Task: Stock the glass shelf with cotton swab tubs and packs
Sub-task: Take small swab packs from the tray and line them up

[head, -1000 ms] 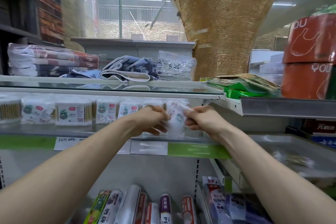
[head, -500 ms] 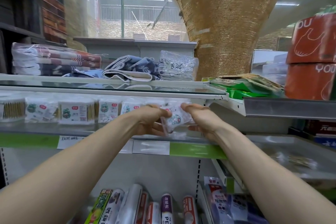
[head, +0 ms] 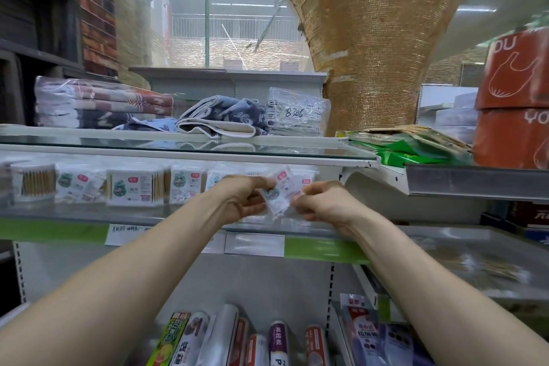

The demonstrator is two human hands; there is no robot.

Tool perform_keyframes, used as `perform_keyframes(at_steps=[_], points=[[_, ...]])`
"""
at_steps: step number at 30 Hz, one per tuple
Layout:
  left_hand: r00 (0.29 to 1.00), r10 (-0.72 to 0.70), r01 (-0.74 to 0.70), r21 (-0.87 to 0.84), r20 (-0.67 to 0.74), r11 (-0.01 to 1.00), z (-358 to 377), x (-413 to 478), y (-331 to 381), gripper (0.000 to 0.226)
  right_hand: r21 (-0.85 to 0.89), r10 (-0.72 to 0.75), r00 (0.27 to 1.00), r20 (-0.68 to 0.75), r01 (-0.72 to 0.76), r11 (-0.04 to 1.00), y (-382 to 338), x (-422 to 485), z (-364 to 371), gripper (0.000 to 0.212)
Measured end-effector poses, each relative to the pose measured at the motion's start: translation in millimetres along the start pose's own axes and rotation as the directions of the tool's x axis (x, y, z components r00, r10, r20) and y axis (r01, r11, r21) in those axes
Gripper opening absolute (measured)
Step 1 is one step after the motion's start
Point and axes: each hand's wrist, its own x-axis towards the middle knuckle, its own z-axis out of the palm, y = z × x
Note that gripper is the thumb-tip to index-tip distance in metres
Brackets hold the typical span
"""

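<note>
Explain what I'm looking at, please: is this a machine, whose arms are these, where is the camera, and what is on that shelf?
There is no machine here. These are a person's two bare arms, filmed by a wide-angle camera worn on the head, looking forward and down, so you see roughly what the person sees. The left hand and the right hand together pinch a small clear cotton swab pack just above the glass shelf. On that shelf, to the left of the hands, stands a row of cotton swab tubs and similar packs. The shelf above carries folded towels. Below, near the bottom edge, lie packaged rolls; their labels are too blurred to read.
</note>
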Motion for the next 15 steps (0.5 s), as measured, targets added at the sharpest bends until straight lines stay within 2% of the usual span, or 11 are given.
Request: perform_keyframes(at_steps=[3,5,7,9,13,15], points=[[0.999,0.001,-0.002,0.038,0.041,0.999,-1.3,-4.0,-0.9,0.008,-0.002,-0.016,1.000,-0.016,0.016,1.000,-0.3,2.8,5.2,0.030],[0.996,0.010,-0.019,0.116,0.083,0.993,-2.9,-5.4,-0.5,0.026,0.022,-0.006,1.000,-0.004,0.006,1.000,0.4,3.3,6.0,0.029],[0.997,0.053,-0.061,0.169,0.051,0.984,-4.6,-3.7,0.7,0.043,0.038,0.005,0.999,0.047,-0.007,0.999,1.7,3.6,3.7,0.028],[0.995,0.097,-0.095,0.180,-0.004,0.979,-6.3,-1.2,2.0,0.049,0.017,0.000,0.997,0.084,-0.001,1.000,1.9,3.2,1.6,0.023],[0.993,0.119,-0.111,0.220,-0.020,0.969,-9.7,1.1,2.3,0.031,-0.291,-0.105,0.994,-0.027,0.092,0.952,-1.6,3.1,4.8,0.016],[0.990,0.141,-0.129,0.280,-0.024,0.951,-12.0,1.4,1.3,0.026,-0.350,-0.156,0.986,-0.057,0.127,0.928,-4.7,3.1,11.5,0.018]])
